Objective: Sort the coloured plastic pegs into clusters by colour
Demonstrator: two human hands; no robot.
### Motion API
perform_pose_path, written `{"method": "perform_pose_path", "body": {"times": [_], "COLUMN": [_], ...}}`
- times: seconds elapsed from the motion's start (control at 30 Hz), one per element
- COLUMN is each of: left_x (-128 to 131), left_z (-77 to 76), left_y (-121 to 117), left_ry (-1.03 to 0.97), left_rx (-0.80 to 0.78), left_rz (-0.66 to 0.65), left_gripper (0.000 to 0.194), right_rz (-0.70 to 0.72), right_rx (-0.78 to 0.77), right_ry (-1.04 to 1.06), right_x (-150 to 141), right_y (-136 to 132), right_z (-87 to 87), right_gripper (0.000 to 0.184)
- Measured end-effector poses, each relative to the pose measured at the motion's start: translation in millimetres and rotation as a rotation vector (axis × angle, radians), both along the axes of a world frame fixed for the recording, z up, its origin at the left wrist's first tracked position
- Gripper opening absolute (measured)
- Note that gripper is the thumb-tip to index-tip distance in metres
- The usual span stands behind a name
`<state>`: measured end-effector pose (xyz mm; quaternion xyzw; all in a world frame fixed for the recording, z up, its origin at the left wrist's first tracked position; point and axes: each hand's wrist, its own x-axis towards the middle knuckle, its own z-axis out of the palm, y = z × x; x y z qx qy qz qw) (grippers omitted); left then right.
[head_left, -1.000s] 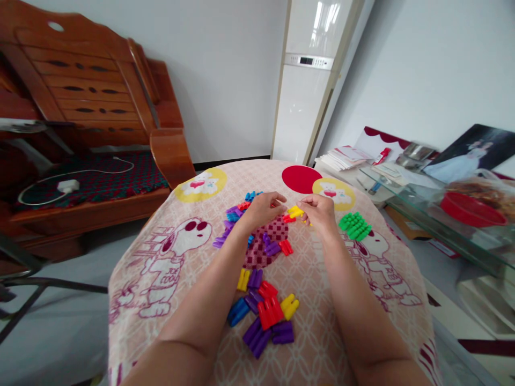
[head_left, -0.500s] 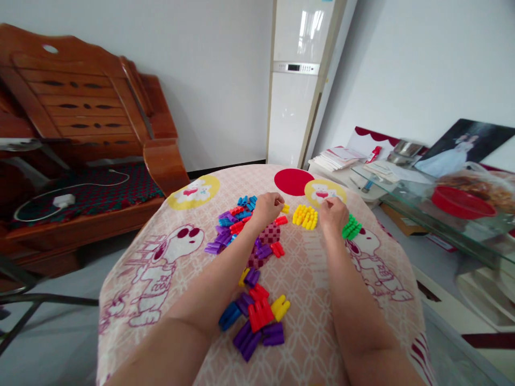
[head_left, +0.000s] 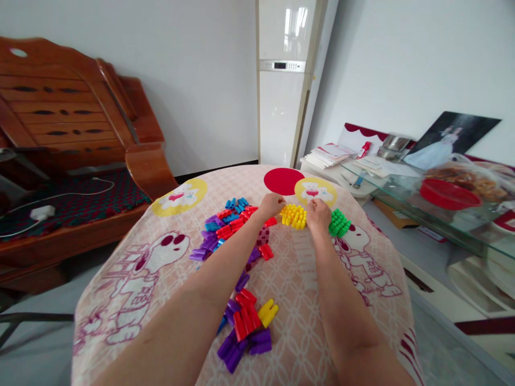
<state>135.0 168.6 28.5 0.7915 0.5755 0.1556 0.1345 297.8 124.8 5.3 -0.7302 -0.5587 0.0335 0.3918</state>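
Note:
My left hand (head_left: 272,205) reaches across the table, its fingers pinched at the left end of a cluster of yellow toy blocks (head_left: 293,216); a yellow block seems to be at the fingertips. On the cluster's right side, my right hand (head_left: 319,215) has thumb and fingers pressed together; whatever it may hold is hidden. Green toy blocks (head_left: 339,223) stand in a tight group just right of that hand. Left of my left hand lies a loose heap of red (head_left: 230,229), purple (head_left: 205,245) and blue toy blocks (head_left: 236,203), partly covered by my forearm.
Nearer to me is a smaller pile with red blocks (head_left: 246,321), purple blocks (head_left: 233,349) and a yellow block (head_left: 267,312). A patterned cloth (head_left: 161,343) covers the round table. On the right stands a glass-topped table (head_left: 398,206) with a red bowl (head_left: 448,194); a wooden bench (head_left: 68,128) is at left.
My left hand has come up to the left end of the yellow cluster, closing the gap there. My right hand has moved in against its right side. The whole view has shifted slightly.

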Motion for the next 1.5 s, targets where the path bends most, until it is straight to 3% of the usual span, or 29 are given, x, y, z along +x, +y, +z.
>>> {"method": "perform_pose_path", "body": {"times": [0.17, 0.3, 0.47, 0.53, 0.63, 0.73, 0.9, 1.07, 1.23, 1.37, 1.5], "left_x": [-6, -40, -109, -129, -141, -137, -130, -138, -147, -116, -56], "left_z": [6.5, 26.1, 49.9, 49.7, 38.2, 23.1, 14.6, 22.9, 42.2, 52.9, 41.8], "left_y": [-3, -18, -71, -96, -128, -150, -160, -155, -144, -125, -102], "left_ry": [-0.002, -0.177, -0.273, -0.177, 0.014, 0.134, 0.168, 0.15, 0.115, -0.013, -0.06], "left_rx": [-0.029, 0.038, 0.037, -0.032, -0.226, -0.304, -0.295, -0.362, -0.19, 0.063, 0.176], "left_rz": [0.009, -0.008, 0.023, 0.006, -0.144, -0.273, -0.301, -0.337, -0.18, -0.051, -0.11], "left_gripper": [0.032, 0.034, 0.027, 0.019, 0.012, 0.017, 0.014, 0.009, 0.004, 0.007, 0.007], "right_rz": [0.11, 0.13, 0.086, 0.075, 0.074, 0.085, 0.095, 0.087, 0.087, 0.088, 0.085], "right_rx": [-0.031, -0.031, 0.01, 0.021, 0.022, 0.004, 0.013, 0.0, 0.004, 0.015, 0.001], "right_ry": [0.079, 0.189, 0.291, 0.301, 0.289, 0.277, 0.29, 0.29, 0.295, 0.284, 0.278], "right_x": [-2, 1, 5, 5, 4, 4, 5, 7, 8, 7, 6], "right_y": [7, 13, 21, 22, 21, 19, 20, 21, 23, 23, 20], "right_z": [-2.4, -10.4, -23.0, -25.3, -25.4, -24.6, -25.9, -26.2, -27.9, -28.8, -26.4], "right_gripper": [0.04, 0.043, 0.044, 0.045, 0.046, 0.048, 0.048, 0.048, 0.048, 0.047, 0.048]}}
